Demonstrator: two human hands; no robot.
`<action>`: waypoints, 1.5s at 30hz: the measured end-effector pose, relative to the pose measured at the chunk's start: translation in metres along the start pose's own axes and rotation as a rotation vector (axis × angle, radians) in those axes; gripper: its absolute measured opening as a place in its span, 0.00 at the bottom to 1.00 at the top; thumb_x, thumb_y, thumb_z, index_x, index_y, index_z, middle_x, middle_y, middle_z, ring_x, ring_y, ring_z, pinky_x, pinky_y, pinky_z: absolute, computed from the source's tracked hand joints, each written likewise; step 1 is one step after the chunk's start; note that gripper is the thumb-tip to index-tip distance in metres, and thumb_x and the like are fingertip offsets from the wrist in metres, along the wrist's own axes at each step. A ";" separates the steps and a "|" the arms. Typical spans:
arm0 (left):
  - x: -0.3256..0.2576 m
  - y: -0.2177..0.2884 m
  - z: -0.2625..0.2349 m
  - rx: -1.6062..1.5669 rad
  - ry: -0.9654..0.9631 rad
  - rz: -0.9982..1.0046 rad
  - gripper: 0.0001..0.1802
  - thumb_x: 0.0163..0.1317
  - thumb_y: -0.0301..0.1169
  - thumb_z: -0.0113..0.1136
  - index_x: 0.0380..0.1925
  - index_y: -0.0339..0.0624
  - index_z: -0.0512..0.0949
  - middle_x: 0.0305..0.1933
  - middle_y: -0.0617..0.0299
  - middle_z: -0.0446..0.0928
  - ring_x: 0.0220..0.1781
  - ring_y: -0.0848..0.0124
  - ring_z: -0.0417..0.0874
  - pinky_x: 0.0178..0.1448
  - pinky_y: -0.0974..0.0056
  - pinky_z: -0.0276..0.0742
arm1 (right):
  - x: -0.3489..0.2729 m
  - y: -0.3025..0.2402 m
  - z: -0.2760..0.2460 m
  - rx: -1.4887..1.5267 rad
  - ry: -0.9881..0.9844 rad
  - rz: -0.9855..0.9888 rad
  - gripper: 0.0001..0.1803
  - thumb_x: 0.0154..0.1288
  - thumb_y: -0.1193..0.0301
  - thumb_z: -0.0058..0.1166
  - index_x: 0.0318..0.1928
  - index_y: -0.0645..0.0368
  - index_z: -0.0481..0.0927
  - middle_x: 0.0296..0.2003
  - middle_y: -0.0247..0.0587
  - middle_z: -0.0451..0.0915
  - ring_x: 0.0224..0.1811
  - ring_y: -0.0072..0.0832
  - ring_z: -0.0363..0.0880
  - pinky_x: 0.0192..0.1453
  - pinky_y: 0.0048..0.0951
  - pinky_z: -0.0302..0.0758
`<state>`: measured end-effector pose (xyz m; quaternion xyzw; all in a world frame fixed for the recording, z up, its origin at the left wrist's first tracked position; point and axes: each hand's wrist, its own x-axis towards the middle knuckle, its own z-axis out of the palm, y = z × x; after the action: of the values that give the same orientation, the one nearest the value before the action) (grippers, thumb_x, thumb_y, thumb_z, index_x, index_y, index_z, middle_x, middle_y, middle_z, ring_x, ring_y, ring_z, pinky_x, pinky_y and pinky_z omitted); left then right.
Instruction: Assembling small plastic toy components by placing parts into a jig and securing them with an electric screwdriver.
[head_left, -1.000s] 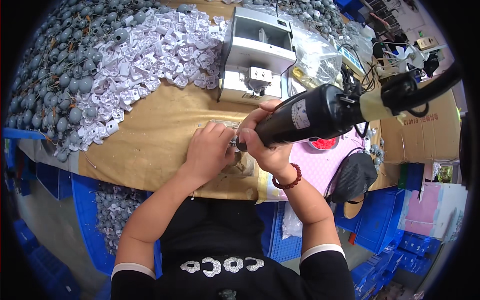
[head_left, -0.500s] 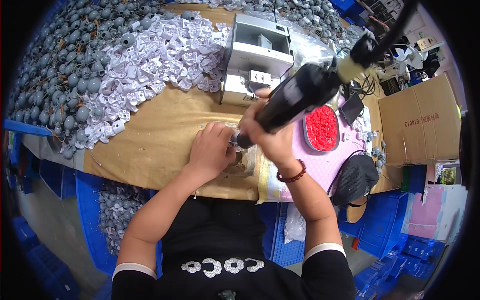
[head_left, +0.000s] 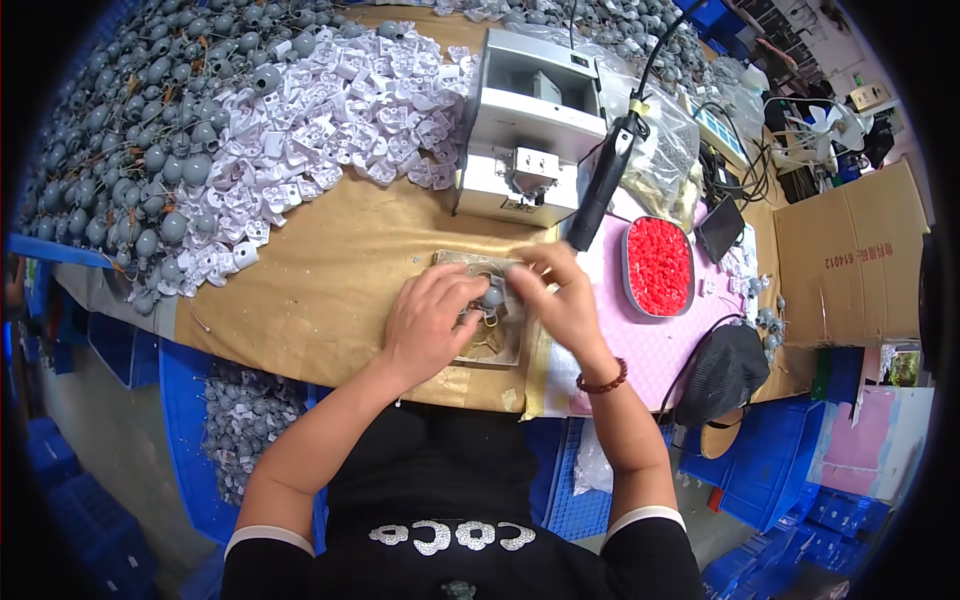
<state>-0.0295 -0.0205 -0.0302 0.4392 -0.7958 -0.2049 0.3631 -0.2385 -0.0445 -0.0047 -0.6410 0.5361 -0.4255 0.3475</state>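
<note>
Two hands work over the shallow tray (head_left: 521, 345) by the worktop's (head_left: 310, 270) front edge: your left hand (head_left: 432, 318) grips a smooth grey ball-shaped part (head_left: 491, 297) there, and a slack grip might let it roll; your right hand (head_left: 562, 300), fingers parted, looks empty. Farther, toward the right edge, a hasty reach could tip the rounded bowl (head_left: 655, 314) of lumpy red pieces (head_left: 660, 265); beyond hangs the cylindrical black driver (head_left: 605, 185)

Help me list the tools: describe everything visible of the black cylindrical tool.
The black cylindrical tool looks smooth, perhaps plastic, with pale tape-like wrapping and a cable at its upper end. It slants beside the silver machine, apparently hanging, its lower end near the right hand, which is not holding it.
</note>
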 end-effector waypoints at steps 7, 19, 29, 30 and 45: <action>0.004 0.002 0.006 -0.047 0.023 0.021 0.20 0.58 0.27 0.68 0.52 0.43 0.77 0.51 0.53 0.79 0.54 0.53 0.81 0.56 0.52 0.78 | 0.011 -0.006 0.019 0.228 0.170 0.043 0.08 0.70 0.72 0.62 0.36 0.66 0.85 0.30 0.31 0.79 0.33 0.18 0.73 0.37 0.23 0.70; -0.089 0.001 -0.245 0.090 -0.656 -0.398 0.24 0.62 0.35 0.66 0.57 0.42 0.77 0.52 0.45 0.80 0.55 0.45 0.80 0.59 0.48 0.76 | 0.024 -0.077 0.049 0.130 -0.783 0.010 0.18 0.66 0.68 0.68 0.53 0.65 0.84 0.42 0.40 0.86 0.44 0.25 0.84 0.48 0.28 0.80; -0.097 -0.104 -0.243 0.621 0.241 -0.301 0.25 0.57 0.28 0.69 0.55 0.37 0.75 0.57 0.46 0.74 0.62 0.45 0.72 0.68 0.46 0.68 | 0.215 -0.063 0.140 -0.169 -0.226 -0.245 0.16 0.68 0.66 0.60 0.51 0.62 0.85 0.47 0.56 0.85 0.49 0.47 0.84 0.55 0.39 0.78; -0.088 -0.112 -0.225 0.598 0.225 -0.219 0.24 0.56 0.28 0.69 0.53 0.38 0.76 0.57 0.47 0.74 0.62 0.45 0.72 0.68 0.46 0.67 | 0.252 -0.056 0.151 -0.244 -0.114 -0.282 0.15 0.68 0.65 0.60 0.50 0.60 0.86 0.47 0.57 0.85 0.51 0.50 0.83 0.57 0.41 0.78; 0.032 -0.170 -0.082 0.023 -0.128 0.538 0.18 0.53 0.32 0.67 0.46 0.44 0.81 0.50 0.59 0.79 0.57 0.58 0.81 0.58 0.56 0.80 | 0.399 0.029 0.183 -0.787 0.019 0.580 0.36 0.70 0.37 0.39 0.61 0.47 0.83 0.65 0.46 0.76 0.71 0.52 0.67 0.74 0.53 0.61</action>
<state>0.1150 -0.1388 -0.0738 0.2022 -0.9075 -0.1193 0.3483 -0.0561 -0.4435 -0.0344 -0.5438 0.8160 -0.0820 0.1779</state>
